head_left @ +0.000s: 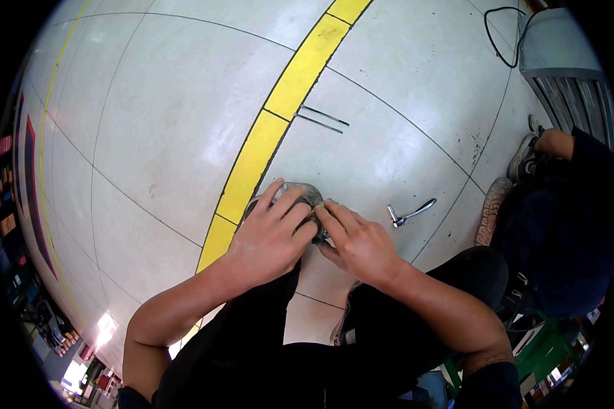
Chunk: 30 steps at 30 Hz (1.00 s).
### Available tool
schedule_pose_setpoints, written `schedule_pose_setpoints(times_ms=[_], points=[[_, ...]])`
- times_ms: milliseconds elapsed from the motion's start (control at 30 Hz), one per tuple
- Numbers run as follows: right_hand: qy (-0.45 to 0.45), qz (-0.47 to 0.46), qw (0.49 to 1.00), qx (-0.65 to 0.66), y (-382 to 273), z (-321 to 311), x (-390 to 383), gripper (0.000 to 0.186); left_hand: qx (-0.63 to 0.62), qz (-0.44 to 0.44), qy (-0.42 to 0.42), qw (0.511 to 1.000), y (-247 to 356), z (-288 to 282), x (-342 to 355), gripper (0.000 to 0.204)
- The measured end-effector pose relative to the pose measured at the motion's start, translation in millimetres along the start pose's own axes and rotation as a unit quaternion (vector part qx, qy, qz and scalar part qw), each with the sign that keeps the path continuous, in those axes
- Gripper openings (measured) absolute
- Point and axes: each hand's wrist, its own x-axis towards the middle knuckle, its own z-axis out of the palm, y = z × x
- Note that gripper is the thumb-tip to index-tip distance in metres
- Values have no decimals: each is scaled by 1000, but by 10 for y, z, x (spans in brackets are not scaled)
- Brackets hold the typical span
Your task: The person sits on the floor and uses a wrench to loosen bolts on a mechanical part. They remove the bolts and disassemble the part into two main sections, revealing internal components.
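Observation:
On the floor in front of me sits a grey cast-metal part (303, 191), dirty and rounded, mostly covered by my hands. My left hand (269, 235) lies over its near left side with the fingers bent around it. At its right edge, my right hand (361, 245) grips it with thumb and fingers. The part's underside and the exact spot under my fingertips are hidden. To the right of my right hand lies a ratchet wrench (413, 213) with a socket on its head. Farther ahead, two thin metal rods (324, 121) rest side by side.
A yellow line (249, 160) curves across the pale tiled floor (164, 129). At right another person (552, 225) in dark clothes crouches close by. Beyond stand a grey metal unit (565, 51) with slats and a looped black cable (490, 34). A green frame (546, 351) is at lower right.

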Motion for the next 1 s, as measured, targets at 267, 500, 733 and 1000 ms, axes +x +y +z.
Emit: schedule_pose_setpoints(times_ms=[267, 500, 733, 1000], points=[[11, -6, 1000, -6, 21, -7, 39, 71, 39, 42, 13, 998, -70, -50, 112, 23], [10, -15, 1000, -11, 26, -22, 55, 71, -62, -17, 38, 997, -79, -19, 116, 22], [9, -23, 1000, -11, 23, -1, 35, 71, -113, -122, 15, 986, 20, 39, 101, 18], [-8, -20, 1000, -14, 16, -42, 21, 71, -63, -117, 27, 991, 119, 127, 72, 22]])
